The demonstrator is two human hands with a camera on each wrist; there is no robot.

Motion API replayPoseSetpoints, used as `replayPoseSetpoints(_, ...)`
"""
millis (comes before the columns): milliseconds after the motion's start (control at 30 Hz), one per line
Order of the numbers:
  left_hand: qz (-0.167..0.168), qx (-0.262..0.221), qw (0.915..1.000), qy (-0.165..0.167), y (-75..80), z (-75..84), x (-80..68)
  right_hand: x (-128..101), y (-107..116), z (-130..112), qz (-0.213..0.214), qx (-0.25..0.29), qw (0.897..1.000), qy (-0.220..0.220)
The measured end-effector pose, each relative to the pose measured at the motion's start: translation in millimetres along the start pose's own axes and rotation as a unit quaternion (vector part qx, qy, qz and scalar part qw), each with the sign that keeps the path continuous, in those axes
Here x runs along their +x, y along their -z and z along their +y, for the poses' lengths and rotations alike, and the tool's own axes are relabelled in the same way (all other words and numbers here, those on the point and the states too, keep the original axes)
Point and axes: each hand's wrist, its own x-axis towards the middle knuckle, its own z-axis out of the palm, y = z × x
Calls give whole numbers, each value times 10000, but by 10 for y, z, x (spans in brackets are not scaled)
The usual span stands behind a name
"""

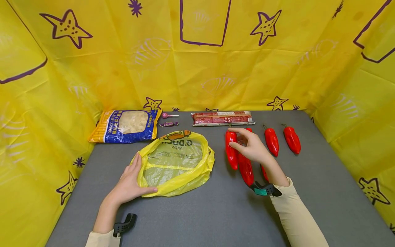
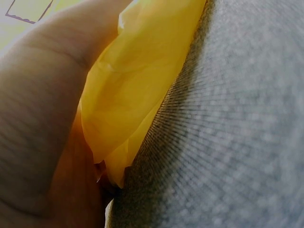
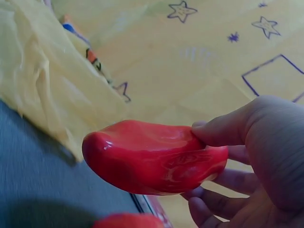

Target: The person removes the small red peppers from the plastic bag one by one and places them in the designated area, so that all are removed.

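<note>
My right hand (image 1: 243, 142) grips a glossy red pepper (image 1: 231, 151) (image 3: 152, 161) between thumb and fingers, lifted just above the grey table (image 1: 216, 212). More red peppers lie around it: one (image 1: 246, 168) partly under my hand, two others (image 1: 272, 141) (image 1: 291, 139) to the right. A yellow plastic bag (image 1: 176, 163) (image 2: 137, 90) lies open and flat at the centre. My left hand (image 1: 131, 181) rests on its left rim, thumb lying along the bag's front edge; whether it pinches the plastic is unclear.
A blue and yellow pasta packet (image 1: 126, 126) lies at the back left. Beside it are a pink lollipop (image 1: 169, 115) and a wrapped candy (image 1: 168, 124). A long red sausage pack (image 1: 223, 118) lies at the back. Yellow starfish-print sheets (image 1: 197, 51) wall in three sides.
</note>
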Motion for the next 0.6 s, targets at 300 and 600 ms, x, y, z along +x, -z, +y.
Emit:
replayPoseSetpoints(300,-30,-37,10000,59,-11,-17,7,-275,322,267,340,-119,9990,-266)
replayPoseSetpoints(600,-9,26,10000,29,-13,-47,24,-624,693,527,714,-438,9940,-710)
